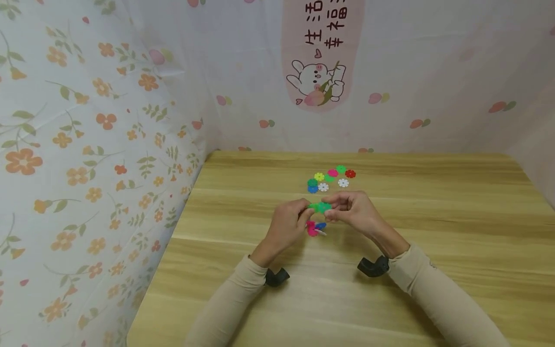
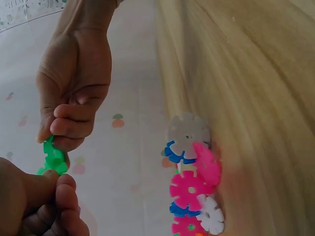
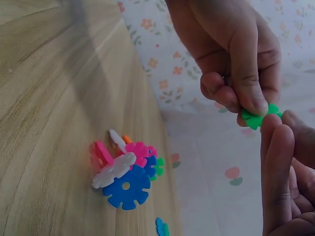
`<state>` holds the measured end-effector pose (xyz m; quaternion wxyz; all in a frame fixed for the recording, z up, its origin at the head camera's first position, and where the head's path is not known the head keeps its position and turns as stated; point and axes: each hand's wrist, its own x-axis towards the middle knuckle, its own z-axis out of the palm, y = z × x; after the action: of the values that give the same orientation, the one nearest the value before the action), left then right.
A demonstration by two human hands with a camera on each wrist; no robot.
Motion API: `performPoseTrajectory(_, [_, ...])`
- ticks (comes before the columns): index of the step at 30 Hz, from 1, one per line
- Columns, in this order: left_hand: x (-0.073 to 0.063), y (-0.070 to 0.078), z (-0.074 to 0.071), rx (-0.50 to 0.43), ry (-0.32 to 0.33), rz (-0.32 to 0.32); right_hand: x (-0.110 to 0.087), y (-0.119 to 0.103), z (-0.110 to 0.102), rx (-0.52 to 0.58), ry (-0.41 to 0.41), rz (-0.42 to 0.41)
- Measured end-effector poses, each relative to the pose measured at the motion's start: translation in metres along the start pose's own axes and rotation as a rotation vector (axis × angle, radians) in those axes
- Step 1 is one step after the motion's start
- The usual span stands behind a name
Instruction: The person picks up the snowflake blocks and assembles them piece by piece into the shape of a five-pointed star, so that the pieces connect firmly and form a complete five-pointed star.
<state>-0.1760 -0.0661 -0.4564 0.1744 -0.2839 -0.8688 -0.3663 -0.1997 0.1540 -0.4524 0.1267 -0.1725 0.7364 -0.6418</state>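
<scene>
Two green notched plastic discs (image 1: 323, 207) meet edge to edge between my hands, above the table. My left hand (image 1: 287, 222) pinches the lighter one between thumb and fingers, and my right hand (image 1: 357, 211) pinches the other. Fingertips cover much of both discs, so I cannot tell whether their slots are joined. Just below the hands stands a cluster of interlocked discs (image 1: 312, 228). Pink, white and blue discs show in it, with a blue disc (image 3: 127, 188) nearest in the right wrist view and a pink disc (image 2: 188, 191) in the left wrist view.
Several loose discs lie flat beyond my hands, among them a yellow disc (image 1: 319, 177), a red disc (image 1: 350, 174) and a white disc (image 1: 343, 183). The wooden table (image 1: 455, 231) ends at a printed cloth (image 1: 243, 62) behind and to the left.
</scene>
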Motion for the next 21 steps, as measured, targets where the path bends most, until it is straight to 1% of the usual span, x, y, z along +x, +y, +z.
performPoseTrajectory(2, [-0.001, 0.0, 0.0, -0.052, -0.004, -0.033, 0.001, -0.002, -0.001, -0.011, -0.016, 0.007])
performPoseTrajectory(4, [-0.002, -0.002, 0.0, -0.104, -0.008, -0.068, 0.004, -0.004, -0.004, -0.026, -0.045, -0.004])
performPoseTrajectory(7, [-0.003, -0.004, -0.004, -0.167, -0.005, -0.123, 0.012, -0.002, -0.017, -0.054, -0.063, -0.033])
performPoseTrajectory(8, [-0.002, -0.005, -0.005, -0.175, 0.001, -0.138, 0.016, 0.0, -0.024, -0.042, -0.048, -0.031])
performPoseTrajectory(9, [-0.002, -0.006, -0.006, -0.184, 0.009, -0.151, 0.021, 0.003, -0.032, -0.035, -0.017, -0.022])
performPoseTrajectory(11, [-0.003, -0.008, -0.009, -0.208, 0.034, -0.181, 0.032, 0.012, -0.05, -0.032, 0.09, 0.013])
performPoseTrajectory(14, [-0.003, -0.008, -0.012, -0.225, 0.066, -0.191, 0.047, 0.031, -0.076, -0.04, 0.264, 0.097])
performPoseTrajectory(15, [-0.003, -0.008, -0.014, -0.229, 0.071, -0.19, 0.051, 0.037, -0.082, -0.058, 0.304, 0.123])
performPoseTrajectory(16, [-0.003, -0.007, -0.014, -0.235, 0.073, -0.189, 0.053, 0.044, -0.088, -0.075, 0.325, 0.146])
performPoseTrajectory(18, [-0.003, -0.006, -0.016, -0.239, 0.071, -0.185, 0.056, 0.057, -0.093, -0.099, 0.322, 0.206])
performPoseTrajectory(21, [-0.003, -0.005, -0.016, -0.244, 0.068, -0.188, 0.059, 0.069, -0.092, -0.148, 0.257, 0.262])
